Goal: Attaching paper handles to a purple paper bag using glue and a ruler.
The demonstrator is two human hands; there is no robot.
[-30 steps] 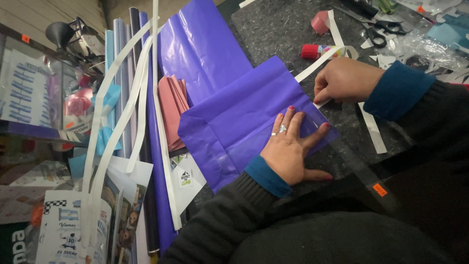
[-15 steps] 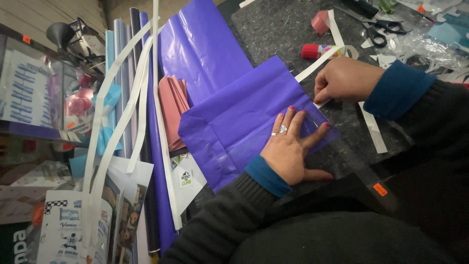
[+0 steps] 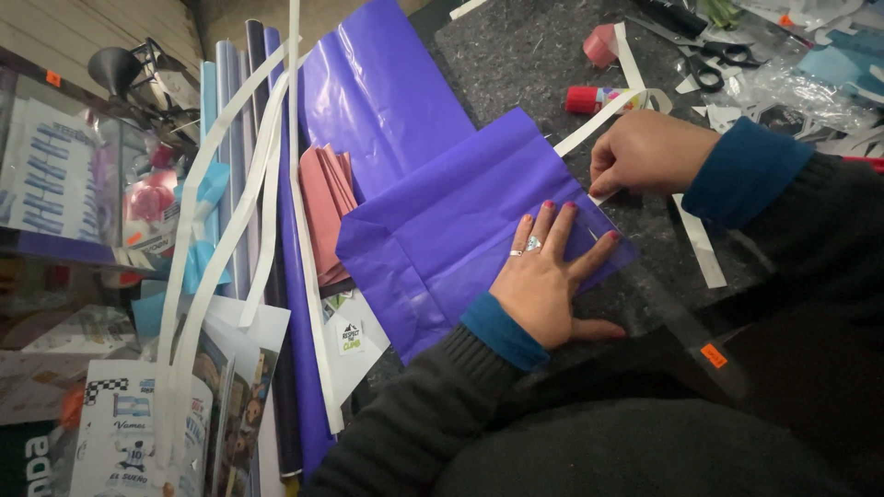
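Purple tissue paper [image 3: 442,230] lying on dark speckled counter [image 3: 525,55], near its front edge, just beside folded pink paper [image 3: 327,207] at the left. Left hand [image 3: 548,276] flat on the sheet, fingers spread, ring on one. Right hand [image 3: 649,152] curled at the sheet's right corner, fingertips together on white paper strip [image 3: 599,120]; scissors [image 3: 704,64] well apart behind.

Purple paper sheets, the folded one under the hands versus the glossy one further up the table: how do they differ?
The folded purple sheet looks matte and creased; the glossy purple sheet shines and lies smoother. The folded one is pinned flat by the left hand, with the right hand at its edge; the glossy one is untouched, and the folded sheet overlaps its near end. Both are purple and lie on the dark table.
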